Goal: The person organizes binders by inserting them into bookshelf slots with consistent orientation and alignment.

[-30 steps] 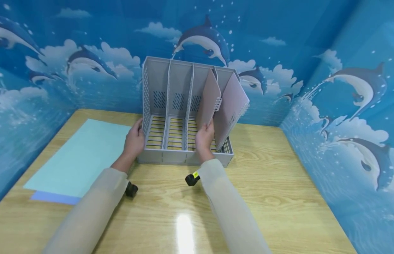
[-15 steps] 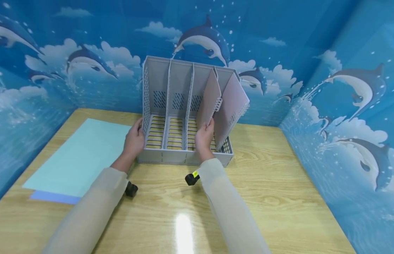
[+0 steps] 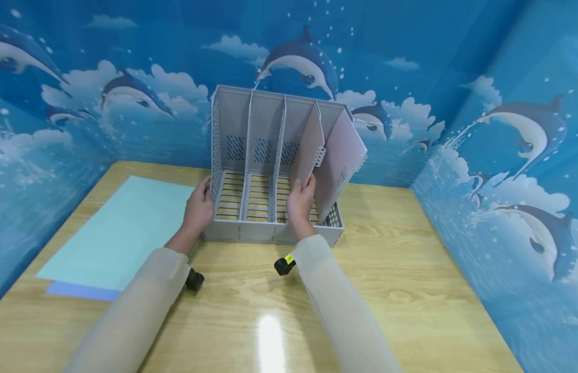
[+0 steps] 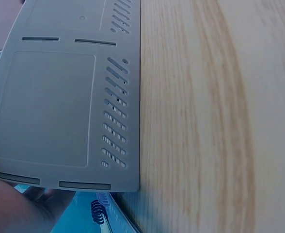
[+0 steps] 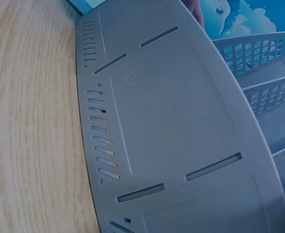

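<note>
A grey file organizer (image 3: 256,231) with slotted compartments stands on the table in the head view. My left hand (image 3: 199,204) grips its left side wall, fingers behind the wall; in the left wrist view that hand (image 4: 16,208) sits at the organizer's end. My right hand (image 3: 300,204) reaches into the third compartment and pinches the lower edge of a brownish-pink spiral notebook (image 3: 307,145). That notebook stands upright, leaning a little. Right of it, a pale pink spiral notebook (image 3: 337,155) stands in the last compartment. The organizer's front wall (image 5: 171,102) fills the right wrist view.
Left of the organizer lies a large mint-green sheet-like cover (image 3: 126,228), with a blue one (image 3: 81,291) showing beneath it. The wooden table (image 3: 387,290) meets a dolphin-printed backdrop (image 3: 168,103) behind and at the sides.
</note>
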`<act>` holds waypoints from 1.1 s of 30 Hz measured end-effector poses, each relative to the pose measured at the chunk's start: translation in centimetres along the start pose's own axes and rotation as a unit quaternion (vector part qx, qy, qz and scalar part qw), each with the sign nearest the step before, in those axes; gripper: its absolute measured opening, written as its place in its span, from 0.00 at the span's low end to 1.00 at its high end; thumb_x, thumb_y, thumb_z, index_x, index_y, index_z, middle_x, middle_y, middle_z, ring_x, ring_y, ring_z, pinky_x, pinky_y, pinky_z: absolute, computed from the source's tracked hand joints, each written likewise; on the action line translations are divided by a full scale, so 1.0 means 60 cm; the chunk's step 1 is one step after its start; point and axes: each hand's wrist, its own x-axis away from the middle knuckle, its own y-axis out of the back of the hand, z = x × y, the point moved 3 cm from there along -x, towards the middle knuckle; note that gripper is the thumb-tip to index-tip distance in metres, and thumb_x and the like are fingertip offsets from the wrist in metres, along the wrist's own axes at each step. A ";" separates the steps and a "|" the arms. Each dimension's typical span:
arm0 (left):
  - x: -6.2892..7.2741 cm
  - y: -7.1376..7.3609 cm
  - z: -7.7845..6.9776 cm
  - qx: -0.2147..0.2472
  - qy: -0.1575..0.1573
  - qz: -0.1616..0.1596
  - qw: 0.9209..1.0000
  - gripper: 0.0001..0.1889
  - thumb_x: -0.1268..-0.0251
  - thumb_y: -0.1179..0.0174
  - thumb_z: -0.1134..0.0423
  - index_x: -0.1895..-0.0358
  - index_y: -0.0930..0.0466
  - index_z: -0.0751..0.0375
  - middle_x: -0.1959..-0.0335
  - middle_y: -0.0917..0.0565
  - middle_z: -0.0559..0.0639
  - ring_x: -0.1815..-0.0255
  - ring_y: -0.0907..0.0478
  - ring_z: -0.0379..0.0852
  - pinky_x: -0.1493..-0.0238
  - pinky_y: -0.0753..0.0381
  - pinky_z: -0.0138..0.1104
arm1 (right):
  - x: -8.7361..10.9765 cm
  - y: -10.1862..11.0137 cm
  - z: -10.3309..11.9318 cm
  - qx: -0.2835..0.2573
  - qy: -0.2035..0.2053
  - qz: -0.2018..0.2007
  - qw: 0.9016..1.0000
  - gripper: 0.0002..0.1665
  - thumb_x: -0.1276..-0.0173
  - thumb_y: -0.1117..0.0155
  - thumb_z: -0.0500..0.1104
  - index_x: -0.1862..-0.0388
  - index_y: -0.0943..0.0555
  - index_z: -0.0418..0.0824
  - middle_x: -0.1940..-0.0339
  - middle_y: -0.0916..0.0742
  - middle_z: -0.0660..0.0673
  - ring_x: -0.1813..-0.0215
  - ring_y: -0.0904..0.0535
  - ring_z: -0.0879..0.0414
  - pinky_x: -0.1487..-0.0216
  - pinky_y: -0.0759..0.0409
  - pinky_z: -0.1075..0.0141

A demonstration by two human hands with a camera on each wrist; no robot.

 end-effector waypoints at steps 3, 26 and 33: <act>0.001 -0.003 -0.001 0.004 -0.003 0.000 1.000 0.26 0.19 0.71 0.63 0.22 0.54 0.55 0.29 0.36 0.65 0.30 0.37 0.63 0.30 0.37 0.55 | 0.002 0.004 0.003 -0.012 0.002 0.004 1.000 0.25 0.21 0.57 0.41 0.27 0.40 0.43 0.28 0.31 0.41 0.28 0.35 0.46 0.28 0.36 0.55; 0.002 -0.003 -0.001 0.003 0.014 -0.003 1.000 0.26 0.19 0.71 0.63 0.21 0.55 0.51 0.28 0.36 0.62 0.30 0.37 0.61 0.30 0.37 0.54 | 0.019 0.023 0.025 -0.034 -0.005 0.029 0.999 0.27 0.19 0.61 0.44 0.25 0.41 0.37 0.25 0.35 0.41 0.24 0.41 0.50 0.24 0.43 0.61; 0.002 -0.003 0.000 0.003 0.015 -0.004 1.000 0.26 0.19 0.71 0.63 0.21 0.54 0.51 0.28 0.36 0.62 0.29 0.37 0.60 0.30 0.37 0.54 | 0.020 0.022 0.033 -0.025 0.010 0.024 0.999 0.27 0.18 0.63 0.43 0.25 0.40 0.35 0.25 0.34 0.40 0.24 0.42 0.49 0.24 0.45 0.61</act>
